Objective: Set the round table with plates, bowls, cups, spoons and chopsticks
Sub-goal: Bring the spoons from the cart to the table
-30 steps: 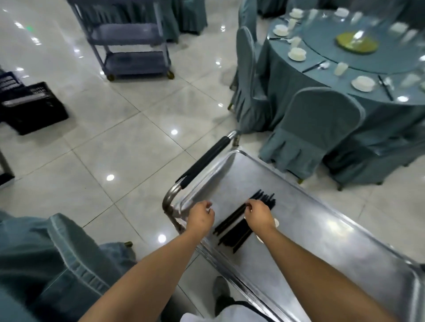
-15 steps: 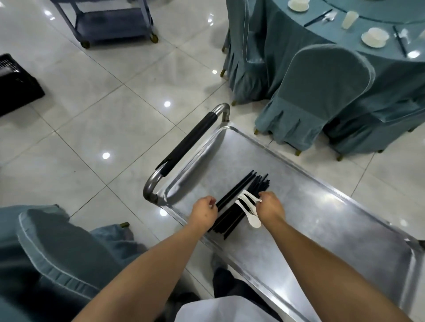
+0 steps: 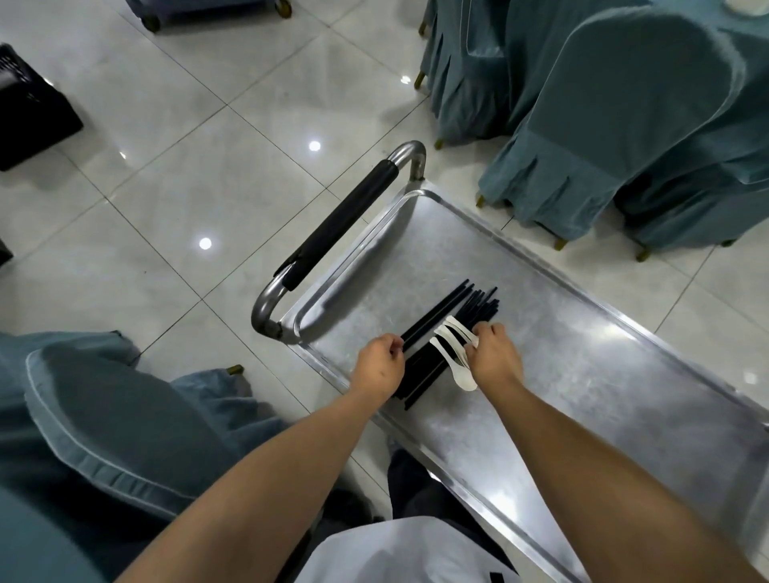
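Observation:
A pile of black chopsticks (image 3: 470, 310) lies on the steel top of a service cart (image 3: 561, 362), near its handle end. My left hand (image 3: 378, 366) pinches the near ends of a pair of chopsticks (image 3: 432, 316) at the pile's left side. My right hand (image 3: 491, 358) holds several white spoons (image 3: 451, 353) by their handles, bowls fanned out over the chopsticks. The round table is almost out of view at the top right; only a white dish edge (image 3: 745, 5) shows.
The cart's black-padded handle (image 3: 345, 224) juts to the left. Teal-covered chairs (image 3: 616, 125) stand beyond the cart at the top right, another chair (image 3: 95, 420) beside my left arm. A black crate (image 3: 29, 108) and a second trolley's wheels (image 3: 216, 12) sit on the tiled floor.
My right hand has lifted the white spoons off the cart. My left hand has closed on a pair of chopsticks. My view has tilted down, so the table has slid out of frame.

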`<state>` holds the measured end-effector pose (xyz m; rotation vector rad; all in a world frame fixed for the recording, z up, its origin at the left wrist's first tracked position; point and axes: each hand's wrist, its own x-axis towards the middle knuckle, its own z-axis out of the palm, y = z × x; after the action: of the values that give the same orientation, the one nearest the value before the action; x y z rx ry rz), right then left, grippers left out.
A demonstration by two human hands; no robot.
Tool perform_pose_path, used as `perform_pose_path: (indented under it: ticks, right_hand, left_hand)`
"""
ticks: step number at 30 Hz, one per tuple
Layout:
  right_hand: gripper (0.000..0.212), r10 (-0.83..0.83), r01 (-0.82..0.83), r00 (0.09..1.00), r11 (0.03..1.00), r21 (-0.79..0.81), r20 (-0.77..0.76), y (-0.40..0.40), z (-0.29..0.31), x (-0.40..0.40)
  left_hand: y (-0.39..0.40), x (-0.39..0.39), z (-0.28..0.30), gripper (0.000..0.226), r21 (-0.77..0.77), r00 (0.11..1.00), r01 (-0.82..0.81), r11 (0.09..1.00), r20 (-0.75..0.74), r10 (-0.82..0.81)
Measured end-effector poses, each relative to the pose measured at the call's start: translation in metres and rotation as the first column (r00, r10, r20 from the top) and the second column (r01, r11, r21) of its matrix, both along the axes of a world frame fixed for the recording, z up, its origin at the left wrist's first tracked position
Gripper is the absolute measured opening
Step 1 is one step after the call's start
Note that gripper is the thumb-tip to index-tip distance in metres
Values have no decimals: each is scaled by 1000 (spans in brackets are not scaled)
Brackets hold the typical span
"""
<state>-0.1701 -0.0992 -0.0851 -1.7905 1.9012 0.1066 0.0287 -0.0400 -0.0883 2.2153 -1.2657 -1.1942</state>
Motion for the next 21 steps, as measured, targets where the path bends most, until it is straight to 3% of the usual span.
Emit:
perform_pose_path:
  ticks: [7, 11, 21]
  right_hand:
    - [11, 68, -66, 997, 997, -43, 42, 1, -7, -6]
    - [22, 97, -97, 995, 995, -24, -8, 3, -8, -6]
    - [13, -11, 16, 994, 999, -40, 109, 5, -1, -2]
  left_hand:
    - [-1, -11, 1, 26, -15, 1000, -3, 1000, -16, 2]
    - [1, -14, 3, 25, -18, 1000, -5, 1000, -10, 5]
    - [8, -14, 7, 24, -19, 999, -32, 999, -17, 32]
